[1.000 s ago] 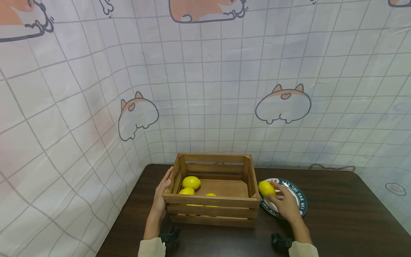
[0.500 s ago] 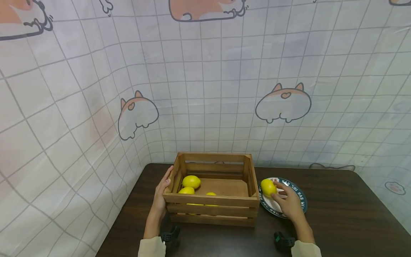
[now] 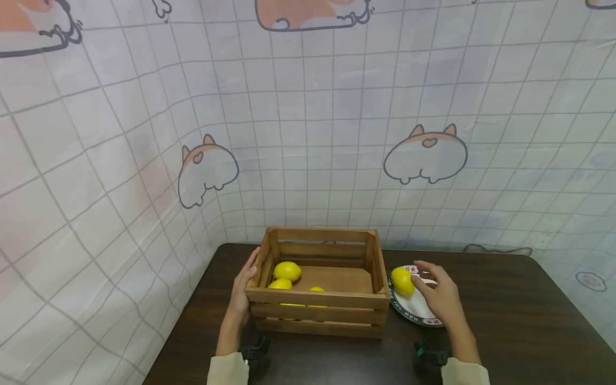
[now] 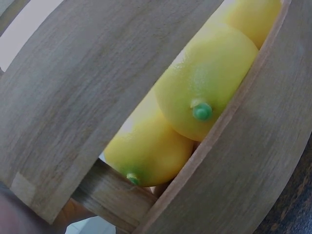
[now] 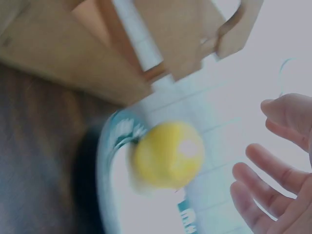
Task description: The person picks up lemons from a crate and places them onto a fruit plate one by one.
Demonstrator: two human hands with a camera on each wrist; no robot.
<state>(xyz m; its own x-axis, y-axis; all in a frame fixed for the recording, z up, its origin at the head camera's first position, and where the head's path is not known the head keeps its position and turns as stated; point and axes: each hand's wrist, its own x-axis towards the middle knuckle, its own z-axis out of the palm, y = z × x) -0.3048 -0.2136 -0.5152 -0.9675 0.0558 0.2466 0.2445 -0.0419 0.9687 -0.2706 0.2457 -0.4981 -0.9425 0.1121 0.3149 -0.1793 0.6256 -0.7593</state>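
Observation:
A slatted wooden crate [image 3: 317, 302] stands on the dark table with several lemons inside, one lemon [image 3: 287, 271] near its left wall. My left hand [image 3: 240, 291] rests along the crate's outer left side, fingers mostly straight. Through the slats in the left wrist view, lemons [image 4: 207, 78] with green stem ends lie close together. A single lemon [image 3: 402, 281] sits on a plate [image 3: 416, 307] with a dark green lettered rim, right of the crate. Beside that lemon, my right hand [image 3: 443, 294] hovers over the plate; the right wrist view shows its fingers spread, apart from the lemon.
The dark wood table [image 3: 520, 310] extends right of the plate. Behind it hangs a white grid-patterned cloth [image 3: 317, 133] with cartoon dogs. Each wrist carries a black band, the right one [image 3: 430, 354] low over the table.
The right hand has carried the lemon slightly right from the crate's corner, then let it go on the plate and drawn away to the right. The left hand stays put.

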